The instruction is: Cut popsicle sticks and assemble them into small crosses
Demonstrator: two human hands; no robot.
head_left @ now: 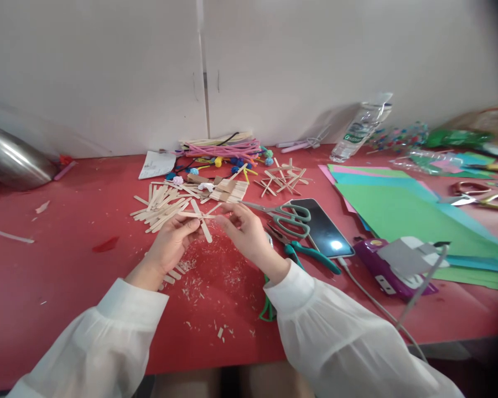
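Note:
Crossed wooden craft sticks (206, 231) form a small star-like shape, raised in front of me between both hands. My left hand (172, 243) pinches one stick of it between thumb and fingers. On the other side my right hand (244, 229) has thumb and fingertips closed at the end of another stick. Behind my left hand lies a heap of loose craft sticks (161, 203). Several more crossed-stick pieces (288, 178) rest farther back to the right. Grey-handled scissors (292, 216) and teal-handled pliers (315, 256) lie right of my right hand.
Wood shavings litter the red table (66, 265). A phone (321, 226), a purple power strip (388, 271) with a cable and coloured paper (415, 204) lie at the right. A water bottle (359, 132) stands behind, a steel flask (14, 157) at far left, pink pipe cleaners (224, 149) at the back.

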